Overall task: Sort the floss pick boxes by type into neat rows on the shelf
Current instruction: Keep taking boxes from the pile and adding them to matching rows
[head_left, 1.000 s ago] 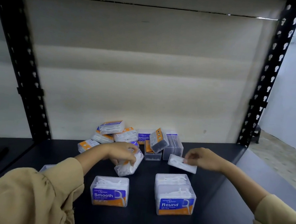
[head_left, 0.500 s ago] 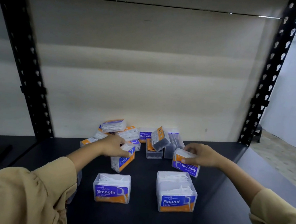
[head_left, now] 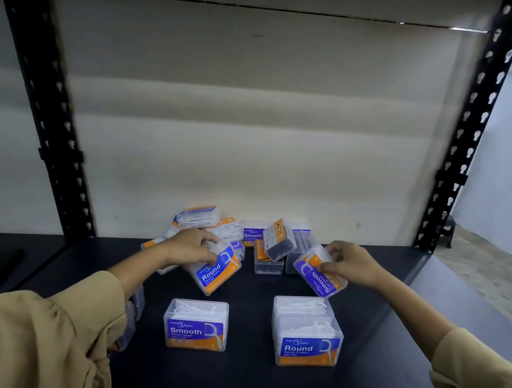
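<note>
Left hand (head_left: 191, 247) grips a Round box (head_left: 216, 273) from above, fingers curled over its far edge, box tilted. Right hand (head_left: 351, 262) pinches a Smooth box (head_left: 319, 275), also tilted, label upside down to me. I can't tell if either box touches the shelf (head_left: 371, 377).

Room: bare shelf runs outboard of the right hand to the right upright (head_left: 470, 127). There's a clear lane between the hands. On my side of the left hand stands a Smooth box upright (head_left: 195, 325). On my side of the right hand stands a Round box upright (head_left: 307, 345), with another clear box tight behind it. The loose pile (head_left: 272, 242) sits just past both hands, against the back panel (head_left: 254, 131).

Boxes are clear hard plastic, rectangular, with blue-orange labels and white picks inside. The shelf is matte black and flat. The uprights are black punched metal.
</note>
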Available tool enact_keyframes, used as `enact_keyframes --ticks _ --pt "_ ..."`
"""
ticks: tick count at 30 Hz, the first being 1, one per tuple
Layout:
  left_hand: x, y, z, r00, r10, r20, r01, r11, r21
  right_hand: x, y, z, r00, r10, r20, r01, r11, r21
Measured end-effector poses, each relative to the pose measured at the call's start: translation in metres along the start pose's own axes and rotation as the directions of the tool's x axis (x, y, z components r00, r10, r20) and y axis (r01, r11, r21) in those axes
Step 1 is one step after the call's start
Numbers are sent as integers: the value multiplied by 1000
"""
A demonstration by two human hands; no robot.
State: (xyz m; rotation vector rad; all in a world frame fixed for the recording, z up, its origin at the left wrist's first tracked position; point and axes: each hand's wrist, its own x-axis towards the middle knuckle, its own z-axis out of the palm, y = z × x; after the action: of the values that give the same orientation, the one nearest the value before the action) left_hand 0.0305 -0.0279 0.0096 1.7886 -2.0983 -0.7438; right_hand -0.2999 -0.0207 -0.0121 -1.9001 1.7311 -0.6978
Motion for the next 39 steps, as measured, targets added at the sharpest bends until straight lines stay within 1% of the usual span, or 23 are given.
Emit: enact_keyframes --ticks 2,5,7,10,12,17,20,23,26,28,30,32,33,34,36,37,39 --pt "-1 3 1 999 36 13 -37 998 57 -1 -1 1 1000 13 -14 -11 988 151" --pt "-2 8 7 995 80 67 -88 988 125 -5 -3 3 995 73 -68 -40 918 395" --pt "-4 15 13 987 118 106 -134 978 158 -8 -4 4 993 95 -63 -53 873 485" --pt "-5 26 20 976 175 132 -196 966 167 -12 -4 6 996 85 -11 -66 844 532" --pt "-7 33 23 972 206 115 -223 963 152 -14 -3 8 997 74 13 -69 832 550" --pt "-5 58 28 948 318 -26 -316 947 59 -16 -13 12 997 18 73 -61 759 648" --pt "-5 75 28 927 364 -91 -370 928 -52 -14 -29 12 995 -45 87 -26 734 679" --pt "-7 86 22 917 375 -137 -391 913 -115 -11 -48 14 988 -110 105 3 703 711" --pt "-11 85 7 916 359 -179 -383 916 -122 -10 -64 19 980 -160 119 25 690 723" --pt "-16 77 -6 921 336 -198 -358 929 -89 -8 -73 24 974 -185 130 57 755 653" --pt "-21 63 -20 931 305 -200 -320 946 -44 -5 -82 33 968 -207 140 114 863 491" --pt "-27 44 -34 942 281 -182 -284 959 9 -1 -91 46 955 -259 146 221 948 231" --pt "-31 35 -40 949 270 -161 -267 963 38 1 -95 53 942 -295 161 289 956 60" --pt "-35 26 -44 956 260 -133 -254 965 64 3 -98 60 923 -331 199 355 930 -99" --pt "-40 11 -49 972 225 -66 -217 969 117 4 -105 72 876 -361 319 460 824 -332" --pt "-42 4 -49 979 201 -34 -194 971 142 4 -108 77 861 -352 368 489 773 -404" --pt "-44 -6 -45 986 169 9 -168 971 171 2 -114 81 856 -333 395 504 712 -489"
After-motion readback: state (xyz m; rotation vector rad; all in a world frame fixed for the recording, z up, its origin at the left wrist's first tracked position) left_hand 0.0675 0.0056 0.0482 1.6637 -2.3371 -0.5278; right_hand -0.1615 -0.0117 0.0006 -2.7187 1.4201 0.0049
